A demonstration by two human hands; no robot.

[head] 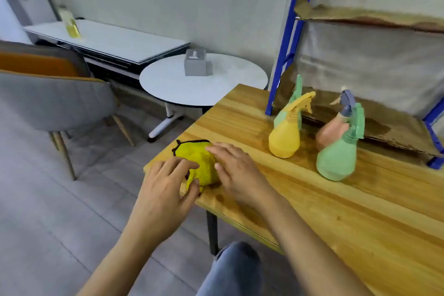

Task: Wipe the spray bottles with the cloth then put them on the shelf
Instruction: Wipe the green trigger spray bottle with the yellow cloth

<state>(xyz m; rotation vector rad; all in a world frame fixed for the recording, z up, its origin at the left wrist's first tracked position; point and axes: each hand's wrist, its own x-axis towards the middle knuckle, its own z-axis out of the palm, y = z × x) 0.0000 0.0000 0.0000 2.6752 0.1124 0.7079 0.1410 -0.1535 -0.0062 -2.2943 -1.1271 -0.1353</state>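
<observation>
The cloth (200,163) is yellow with a dark stitched edge, bunched into a lump at the near corner of the table (336,211). My left hand (165,190) pinches its near side, thumb and fingertips closed on a fold; my right hand (236,170) lies on its other side with fingers spread flat and loose, touching the cloth but clamping nothing. Beyond my right hand, well apart from it, four spray bottles stand upright on the wood: a yellow bottle (286,137) nearest, a pale green one (296,94) just behind it, a green bottle (336,158) farther right, and a pink bottle (330,131) with a grey-blue trigger behind that. Whether they hold liquid I cannot tell. Behind them is the shelf (286,38), blue-framed, its boards lined with torn cardboard. Past my left hand, a grey tissue box (195,63) sits on a round table (204,84).
</observation>
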